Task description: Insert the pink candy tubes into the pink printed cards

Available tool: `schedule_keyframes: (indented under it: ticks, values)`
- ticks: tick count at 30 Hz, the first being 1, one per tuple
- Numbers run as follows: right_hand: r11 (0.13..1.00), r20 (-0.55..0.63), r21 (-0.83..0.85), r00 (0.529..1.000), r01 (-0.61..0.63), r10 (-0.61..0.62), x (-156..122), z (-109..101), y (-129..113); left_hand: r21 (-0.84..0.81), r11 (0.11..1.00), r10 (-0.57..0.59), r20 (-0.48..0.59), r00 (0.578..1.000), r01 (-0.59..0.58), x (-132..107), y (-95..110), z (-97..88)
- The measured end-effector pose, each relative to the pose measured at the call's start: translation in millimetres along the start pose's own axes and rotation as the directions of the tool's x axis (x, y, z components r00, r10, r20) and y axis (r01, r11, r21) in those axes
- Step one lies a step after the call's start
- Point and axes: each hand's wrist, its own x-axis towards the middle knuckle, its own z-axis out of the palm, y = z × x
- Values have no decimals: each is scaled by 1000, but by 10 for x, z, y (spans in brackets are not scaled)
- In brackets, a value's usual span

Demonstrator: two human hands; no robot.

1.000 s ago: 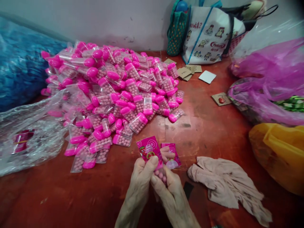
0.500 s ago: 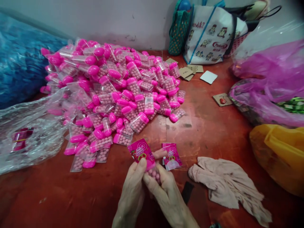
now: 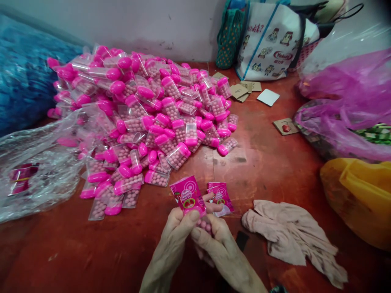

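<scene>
My left hand (image 3: 174, 236) pinches a pink printed sleeve (image 3: 187, 192) between thumb and fingers. Just below the sleeve, my right hand (image 3: 218, 241) grips a small clear candy box (image 3: 204, 224) filled with pale pink balls. The sleeve meets the top of this box; how far it covers the box I cannot tell, as my thumbs hide the join. Behind my right fingers, more pink printed sleeves (image 3: 222, 195) lie on the red surface. Beyond both hands rises a large heap of candy boxes (image 3: 171, 108) with bright pink caps.
Clear plastic (image 3: 45, 199) and a blue bag (image 3: 27, 77) lie left. A beige cloth (image 3: 290, 232), a yellow bag (image 3: 357, 199) and a purple bag (image 3: 351, 106) are on the right. Cardboard pieces (image 3: 240, 92) and a white tote (image 3: 265, 44) are at the back.
The sleeve and both hands have shifted slightly right. My right fingertips now reach across the sleeves lying behind, and fewer of the box's balls show. The whole view has moved a little.
</scene>
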Motion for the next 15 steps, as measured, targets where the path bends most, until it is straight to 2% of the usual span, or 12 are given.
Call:
schedule_keyframes:
  ticks: [3,5,9,12,15]
  values:
    - [995,67,100,998,1,-7,33,34,-11,-69,998,-7,-14,1000,6,-16,1,2]
    - [996,14,82,1000,16,-17,42,64,-11,-126,992,17,-64,998,-25,3,9,25]
    - [997,-136,-79,990,18,-28,21,86,36,-146,985,77,-134,988,-96,76,38,58]
    - [993,-160,-119,987,7,-26,-11,74,102,-121,990,57,-90,994,-68,110,50,50]
    - [993,-179,-115,984,-28,7,-47,73,155,-79,997,-29,-26,999,26,106,24,24]
